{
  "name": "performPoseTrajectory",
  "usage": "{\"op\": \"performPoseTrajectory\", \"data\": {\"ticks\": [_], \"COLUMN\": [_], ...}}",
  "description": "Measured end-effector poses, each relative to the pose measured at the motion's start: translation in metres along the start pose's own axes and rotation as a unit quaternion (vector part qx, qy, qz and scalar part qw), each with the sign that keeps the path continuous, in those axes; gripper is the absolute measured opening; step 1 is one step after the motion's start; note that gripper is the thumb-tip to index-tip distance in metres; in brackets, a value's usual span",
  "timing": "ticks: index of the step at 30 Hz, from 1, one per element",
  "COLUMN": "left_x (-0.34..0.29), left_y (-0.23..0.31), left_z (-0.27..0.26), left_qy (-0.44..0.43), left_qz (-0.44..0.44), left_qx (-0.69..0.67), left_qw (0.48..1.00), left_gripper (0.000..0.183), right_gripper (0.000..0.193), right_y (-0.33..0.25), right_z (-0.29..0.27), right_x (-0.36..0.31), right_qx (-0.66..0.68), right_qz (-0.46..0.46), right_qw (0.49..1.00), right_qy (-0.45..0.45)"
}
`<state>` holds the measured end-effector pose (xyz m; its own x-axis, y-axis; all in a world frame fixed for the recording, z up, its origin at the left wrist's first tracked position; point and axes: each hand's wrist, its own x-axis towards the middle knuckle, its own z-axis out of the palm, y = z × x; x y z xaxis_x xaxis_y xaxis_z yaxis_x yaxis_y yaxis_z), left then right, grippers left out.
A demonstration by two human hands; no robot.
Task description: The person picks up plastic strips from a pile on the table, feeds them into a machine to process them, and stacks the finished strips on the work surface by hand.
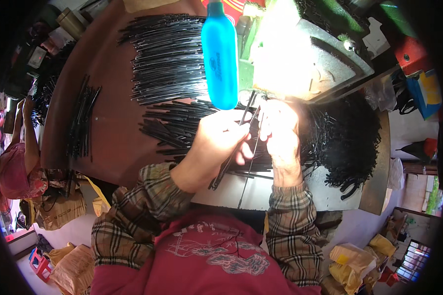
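Note:
Several thin black rods (230, 164) slant through my left hand (221, 135), whose fingers are closed around them. Their upper ends stick out just below the green machine (248, 69). Close beside it, my right hand (280, 128) is bleached by glare, with thumb and fingers pinched together at the upper part of another thin black rod (254, 147). Its exact grip is hard to see. Behind my left hand stands a bright blue bottle-shaped object (220, 59). A loose pile of black rods (167, 123) lies to the left of my hands, on the table.
A neat row of black rods (167, 59) covers the back of the brown tabletop (110, 118); a small bundle (83, 120) lies at left. To the right is a big heap of black strands (352, 142). Another person (19, 162) works at far left. Sacks (76, 268) stand below.

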<state>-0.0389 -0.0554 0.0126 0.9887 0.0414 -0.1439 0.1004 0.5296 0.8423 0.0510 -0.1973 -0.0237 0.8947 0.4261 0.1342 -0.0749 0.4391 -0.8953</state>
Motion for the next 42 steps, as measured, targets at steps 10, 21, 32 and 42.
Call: {"op": "performPoseTrajectory", "data": {"ticks": [10, 21, 32, 42], "left_x": [-0.021, -0.018, -0.006, -0.012], "left_y": [0.019, -0.012, -0.016, -0.009], "left_z": [-0.025, -0.011, -0.005, -0.001], "left_qy": [0.029, 0.077, 0.084, 0.052], "left_qz": [-0.144, -0.048, -0.027, -0.075], "left_qx": [0.162, 0.151, 0.105, 0.004], "left_qw": [0.976, 0.984, 0.991, 0.996], "left_gripper": [0.018, 0.01, 0.006, 0.012], "right_gripper": [0.016, 0.012, 0.015, 0.016], "right_y": [-0.008, -0.001, 0.001, -0.01], "right_z": [0.01, 0.018, 0.011, 0.011], "right_x": [-0.001, -0.009, -0.001, -0.002], "right_qx": [-0.003, -0.047, -0.081, -0.052], "right_qz": [0.002, 0.01, -0.017, 0.007], "right_qw": [1.0, 0.999, 0.996, 0.999], "right_qy": [0.002, 0.02, 0.033, 0.011]}}
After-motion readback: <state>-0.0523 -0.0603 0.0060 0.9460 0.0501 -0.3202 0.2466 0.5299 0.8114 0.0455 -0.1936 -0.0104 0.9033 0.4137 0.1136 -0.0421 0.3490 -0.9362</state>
